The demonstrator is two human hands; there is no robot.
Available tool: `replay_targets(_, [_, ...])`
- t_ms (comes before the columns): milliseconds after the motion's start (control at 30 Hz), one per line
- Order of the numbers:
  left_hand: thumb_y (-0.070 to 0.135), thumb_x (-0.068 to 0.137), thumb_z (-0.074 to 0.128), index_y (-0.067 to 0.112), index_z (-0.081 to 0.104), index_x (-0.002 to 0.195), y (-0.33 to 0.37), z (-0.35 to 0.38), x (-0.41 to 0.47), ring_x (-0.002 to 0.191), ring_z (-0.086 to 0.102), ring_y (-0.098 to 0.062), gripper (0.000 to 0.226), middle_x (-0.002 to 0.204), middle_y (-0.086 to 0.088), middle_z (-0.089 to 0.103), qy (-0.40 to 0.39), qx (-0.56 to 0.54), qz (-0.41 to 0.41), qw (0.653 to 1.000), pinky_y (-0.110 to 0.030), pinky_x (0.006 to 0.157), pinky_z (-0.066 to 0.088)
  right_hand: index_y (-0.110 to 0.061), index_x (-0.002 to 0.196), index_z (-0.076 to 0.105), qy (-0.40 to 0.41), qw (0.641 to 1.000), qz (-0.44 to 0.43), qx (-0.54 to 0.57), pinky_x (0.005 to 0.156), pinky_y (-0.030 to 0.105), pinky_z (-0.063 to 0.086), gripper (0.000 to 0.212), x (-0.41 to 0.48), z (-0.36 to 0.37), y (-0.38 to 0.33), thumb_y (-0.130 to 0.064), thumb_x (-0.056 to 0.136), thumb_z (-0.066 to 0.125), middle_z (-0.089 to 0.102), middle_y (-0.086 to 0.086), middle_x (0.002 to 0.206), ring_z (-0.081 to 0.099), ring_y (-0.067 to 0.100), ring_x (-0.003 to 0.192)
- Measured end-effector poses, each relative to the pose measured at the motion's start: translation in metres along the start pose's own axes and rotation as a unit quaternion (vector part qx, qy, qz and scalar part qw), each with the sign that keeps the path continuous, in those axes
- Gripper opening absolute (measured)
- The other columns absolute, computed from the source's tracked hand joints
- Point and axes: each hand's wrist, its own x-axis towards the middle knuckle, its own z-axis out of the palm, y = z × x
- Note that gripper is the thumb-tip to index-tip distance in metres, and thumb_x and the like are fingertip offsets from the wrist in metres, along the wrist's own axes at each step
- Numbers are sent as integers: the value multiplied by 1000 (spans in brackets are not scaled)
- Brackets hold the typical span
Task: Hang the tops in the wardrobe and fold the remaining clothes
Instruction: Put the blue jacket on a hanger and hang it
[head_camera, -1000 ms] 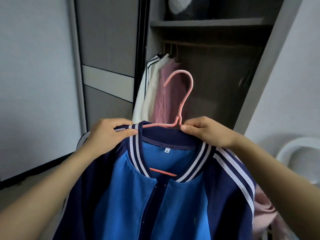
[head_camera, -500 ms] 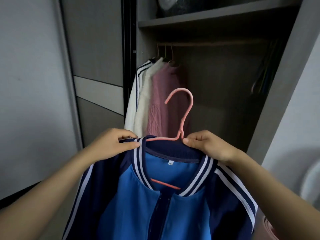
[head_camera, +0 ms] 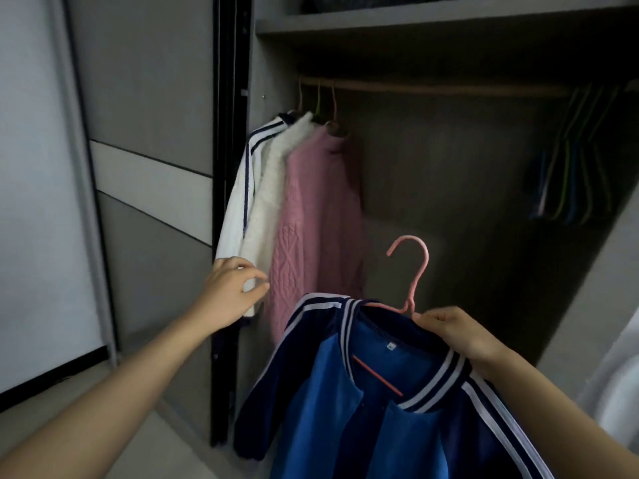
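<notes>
The right hand (head_camera: 460, 335) has its grip closed on the neck of the pink hanger (head_camera: 410, 303), which carries the blue jacket (head_camera: 345, 420) near, low under the wardrobe rail (head_camera: 449, 89). The left hand (head_camera: 230, 288) has a loose, open grip with nothing in it, just beside the hanging white top (head_camera: 262, 202) and pink sweater (head_camera: 318, 209).

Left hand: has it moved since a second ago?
Yes. The left hand has let go of the blue jacket and reached left, up to the pink sweater hanging in the wardrobe.
</notes>
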Motion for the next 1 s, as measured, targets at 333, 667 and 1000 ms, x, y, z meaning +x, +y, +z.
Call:
replay_targets(333, [34,91,54,24,60,122,-54,38,171,128,28,-23,33,133,-4,48,-1,23,48,999,-36,97,30,-1,82,69,212,971,103,30,55,31,45,26,94,-12,-39,-21,93,54,70,16,74,66,29,73])
replay_targets(667, [32,92,54,20,48,135,-74,54,261,133,24,-27,46,143,-9,41,19,32,135,990,-43,103,29,4,74,63,307,944,99,69,39,22,47,17,159,0,-86,0,87,54,65,13,53,61,25,47])
replay_targets(1000, [42,93,45,23,34,143,-65,49,316,139,15,-27,54,152,-8,26,27,117,149,982,-45,107,25,3,69,56,342,937,-37,69,35,16,42,21,213,-29,-170,-3,89,53,58,12,59,57,13,38])
